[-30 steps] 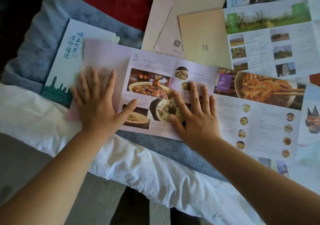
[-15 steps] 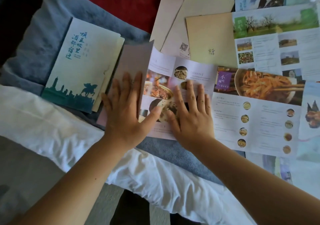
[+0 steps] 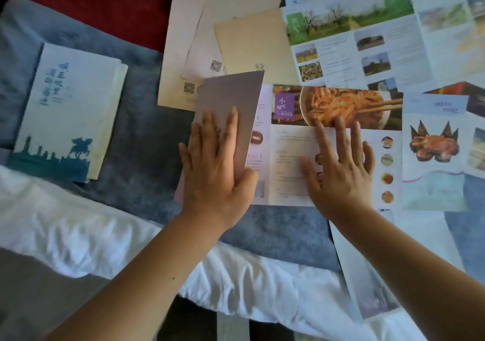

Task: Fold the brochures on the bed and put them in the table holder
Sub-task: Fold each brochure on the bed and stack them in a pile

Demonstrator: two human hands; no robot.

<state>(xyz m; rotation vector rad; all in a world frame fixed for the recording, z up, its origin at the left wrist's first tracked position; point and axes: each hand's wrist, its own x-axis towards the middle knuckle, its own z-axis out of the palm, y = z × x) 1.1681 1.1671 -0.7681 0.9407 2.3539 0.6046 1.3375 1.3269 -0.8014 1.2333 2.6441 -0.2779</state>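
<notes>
Since half a second ago the plain mauve end panel (image 3: 231, 96) of the glossy paper food brochure (image 3: 341, 104) has swung further right over its dish photos, and the right hand (image 3: 341, 178) has slid onto the noodle panel. Both hands lie flat with fingers straight, gripping nothing; the left hand (image 3: 215, 175) presses the mauve panel down. The brochure lies on the bed's grey blanket (image 3: 147, 130), among other spread brochures (image 3: 354, 41).
</notes>
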